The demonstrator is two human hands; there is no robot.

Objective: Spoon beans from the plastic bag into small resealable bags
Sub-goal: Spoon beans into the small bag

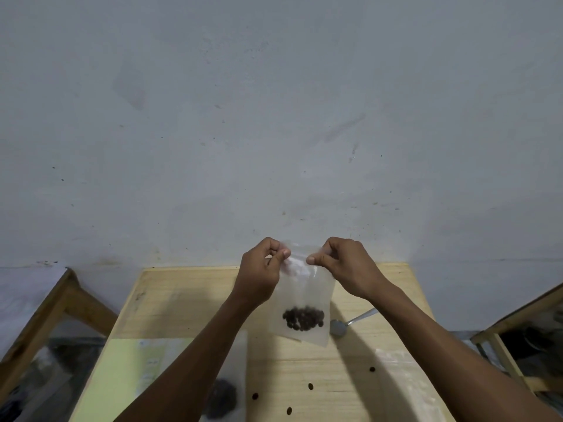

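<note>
A small clear resealable bag (304, 287) hangs in the air above the wooden table (182, 300), with a clump of dark beans (303, 319) at its bottom. My left hand (259, 269) pinches the bag's top edge at the left, and my right hand (347, 266) pinches it at the right. A metal spoon (344, 324) lies on the table just right of the bag. Another heap of dark beans (222, 400) in clear plastic lies near the front, partly hidden by my left forearm.
Several loose beans (310, 386) lie scattered on the table near the front. A pale green sheet (122, 376) covers the table's left front. Wooden frames stand at the left (51, 309) and right (518, 315). A grey wall fills the background.
</note>
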